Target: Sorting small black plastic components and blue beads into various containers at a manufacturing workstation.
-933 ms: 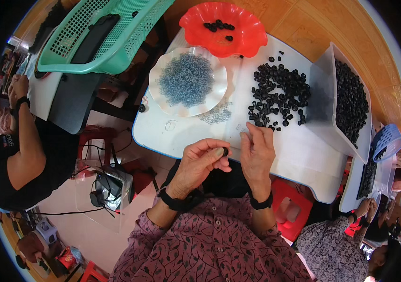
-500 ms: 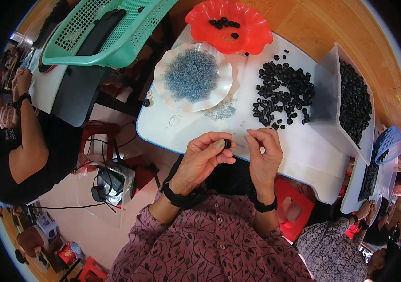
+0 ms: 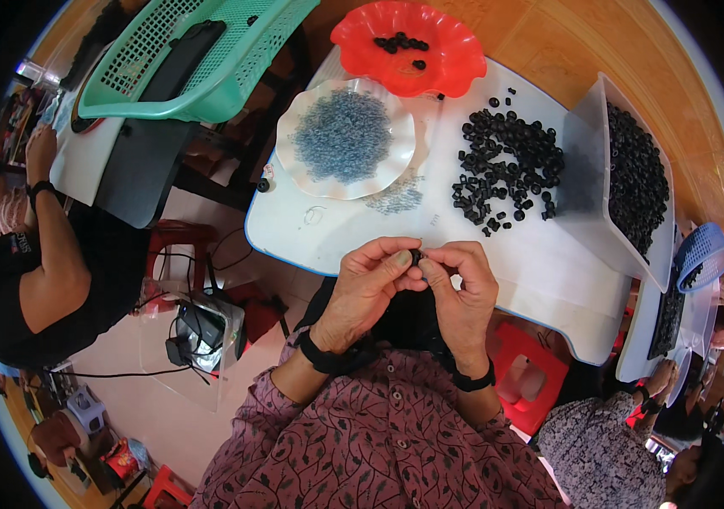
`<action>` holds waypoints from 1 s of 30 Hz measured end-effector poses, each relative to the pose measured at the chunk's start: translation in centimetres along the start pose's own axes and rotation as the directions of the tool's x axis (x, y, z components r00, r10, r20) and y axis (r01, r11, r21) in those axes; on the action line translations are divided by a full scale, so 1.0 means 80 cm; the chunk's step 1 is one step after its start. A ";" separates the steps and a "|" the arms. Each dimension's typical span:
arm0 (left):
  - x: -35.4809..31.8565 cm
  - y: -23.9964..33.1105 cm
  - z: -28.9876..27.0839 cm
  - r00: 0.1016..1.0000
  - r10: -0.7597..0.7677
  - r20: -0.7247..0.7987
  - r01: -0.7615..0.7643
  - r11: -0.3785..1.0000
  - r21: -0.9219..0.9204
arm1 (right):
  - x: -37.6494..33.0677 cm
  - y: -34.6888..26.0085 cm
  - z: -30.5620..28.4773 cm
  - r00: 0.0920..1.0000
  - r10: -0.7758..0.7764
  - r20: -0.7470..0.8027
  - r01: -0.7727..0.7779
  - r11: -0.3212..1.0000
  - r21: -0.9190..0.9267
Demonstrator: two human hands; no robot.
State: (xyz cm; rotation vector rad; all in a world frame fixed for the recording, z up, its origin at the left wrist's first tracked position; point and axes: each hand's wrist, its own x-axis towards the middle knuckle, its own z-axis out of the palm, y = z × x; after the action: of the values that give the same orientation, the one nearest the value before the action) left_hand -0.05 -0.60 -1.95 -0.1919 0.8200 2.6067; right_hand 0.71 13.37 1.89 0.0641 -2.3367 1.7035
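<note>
My left hand [image 3: 367, 284] pinches a small round black part [image 3: 415, 256] between thumb and fingers, just off the near edge of the white table [image 3: 311, 222]. Against that part, the closed fingertips of my right hand [image 3: 460, 293] meet those of the left; whatever they grip is too small to make out. Beyond my hands lies a loose pile of small black parts [image 3: 510, 165]. To its left, a white wavy-rimmed dish [image 3: 292, 161] holds many tiny clear bluish pieces [image 3: 341, 136], with more of them [image 3: 396, 197] scattered on the tabletop beside it.
A red wavy dish [image 3: 455, 68] with several black parts stands at the back. On the right, a translucent bin [image 3: 587, 170] is tipped on its side, full of black parts. A green basket [image 3: 201, 106] is at the far left. People [image 3: 56, 280] work on both sides.
My right hand has moved left and its fingertips now touch the black part in my left hand. The left hand has stayed nearly in place.
</note>
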 end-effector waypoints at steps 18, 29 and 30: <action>-0.006 0.015 -0.001 0.970 -0.188 0.154 0.126 0.931 0.342 | 0.006 0.006 -0.050 0.861 0.306 0.407 -0.417 0.882 0.220; 0.002 -0.005 0.007 0.963 -0.211 0.167 0.205 0.977 0.052 | 0.026 0.029 -0.063 0.976 0.180 -0.125 -0.200 0.964 -0.176; 0.003 -0.006 0.006 0.963 -0.212 0.165 0.206 0.977 0.052 | 0.031 0.030 -0.064 0.981 0.040 -0.192 -0.110 0.923 -0.369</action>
State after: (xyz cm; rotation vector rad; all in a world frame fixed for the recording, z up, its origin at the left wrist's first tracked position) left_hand -0.04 0.13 -1.84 -0.0419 0.7411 2.3717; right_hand -1.24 19.27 1.66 -0.2443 -2.5057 1.1985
